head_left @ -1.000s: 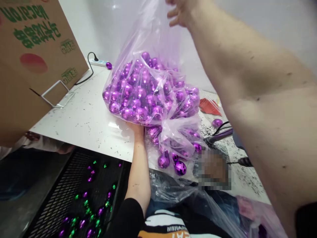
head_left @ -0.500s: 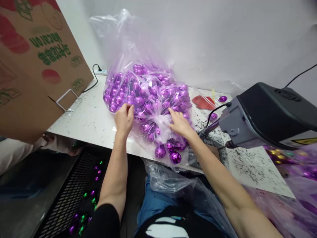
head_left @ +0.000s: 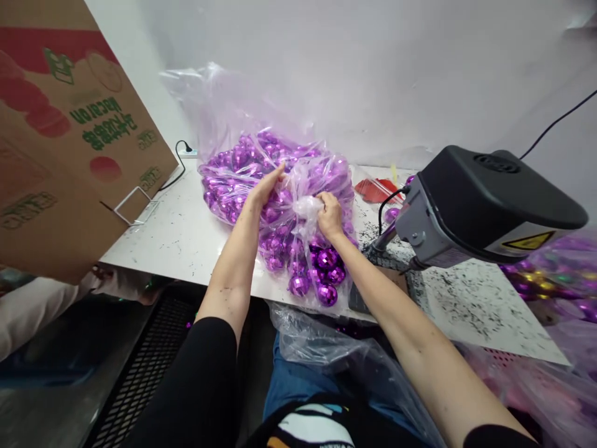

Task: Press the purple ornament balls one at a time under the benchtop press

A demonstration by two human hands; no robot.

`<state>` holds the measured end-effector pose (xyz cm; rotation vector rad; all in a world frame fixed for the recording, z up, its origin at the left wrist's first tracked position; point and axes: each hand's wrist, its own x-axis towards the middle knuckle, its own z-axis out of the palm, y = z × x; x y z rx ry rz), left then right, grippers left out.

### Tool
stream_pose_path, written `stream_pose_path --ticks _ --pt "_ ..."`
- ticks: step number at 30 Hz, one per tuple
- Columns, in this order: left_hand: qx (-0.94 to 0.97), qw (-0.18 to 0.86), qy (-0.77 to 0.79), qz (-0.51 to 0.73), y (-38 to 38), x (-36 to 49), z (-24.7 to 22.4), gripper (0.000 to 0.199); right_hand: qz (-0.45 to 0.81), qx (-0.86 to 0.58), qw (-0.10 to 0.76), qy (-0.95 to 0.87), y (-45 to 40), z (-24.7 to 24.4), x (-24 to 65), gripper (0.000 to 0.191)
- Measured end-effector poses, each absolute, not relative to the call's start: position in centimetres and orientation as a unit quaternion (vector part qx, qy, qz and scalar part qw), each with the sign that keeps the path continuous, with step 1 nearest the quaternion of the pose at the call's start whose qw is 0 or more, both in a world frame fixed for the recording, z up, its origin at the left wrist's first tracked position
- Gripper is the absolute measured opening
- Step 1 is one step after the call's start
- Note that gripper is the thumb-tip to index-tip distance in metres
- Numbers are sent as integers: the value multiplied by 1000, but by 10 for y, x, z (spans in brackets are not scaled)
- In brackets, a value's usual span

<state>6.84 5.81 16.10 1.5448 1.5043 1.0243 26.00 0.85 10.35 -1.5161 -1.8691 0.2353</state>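
A large clear plastic bag (head_left: 224, 112) full of shiny purple faceted balls (head_left: 233, 186) lies on the white table in front of me. Its plastic is bunched into a twisted knot-like gather (head_left: 305, 206) near the middle. My right hand (head_left: 330, 214) has its fingers curled onto the right side of this gather, gripping the plastic. My left hand (head_left: 269, 185) lies against the bag just left of the gather, fingers stretched forward and seemingly holding nothing. Several purple balls (head_left: 327, 294) show at the bag's near side, by the table edge.
A black and grey machine (head_left: 485, 205) with a warning label stands at right. Dark scraps litter the white table (head_left: 476, 311). A printed cardboard box (head_left: 84, 143) leans in at left, above a co-worker's sleeve (head_left: 41, 305). A black mesh crate (head_left: 135, 361) sits below; a red piece (head_left: 377, 190) lies behind.
My left hand has moved right and forward along the bag, its fingers straightening from a pinch. My right hand has curled its fingers onto the gathered plastic, and the view has shifted slightly.
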Motion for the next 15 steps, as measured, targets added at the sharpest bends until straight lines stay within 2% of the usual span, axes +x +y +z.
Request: stream_pose_path --ticks 2,4,6,8,10,12,15 --pt "613 304 571 453 52 66 174 66 98 -574 390 -713 18 109 260 41" --pt "618 162 563 525 31 74 174 59 115 -554 411 -715 28 113 259 40" --pt "615 86 564 545 -5 92 158 55 140 -536 412 -723 37 115 259 38" --pt "662 16 569 487 -47 113 128 57 162 -527 403 -730 41 115 261 32" --pt "735 6 560 383 -81 126 95 57 172 -527 396 -732 33 113 266 29" --pt "751 5 586 304 -100 128 70 51 163 -534 397 -728 10 111 274 40" --pt "722 -14 630 286 -101 118 55 52 121 -545 407 -723 -46 102 285 53"
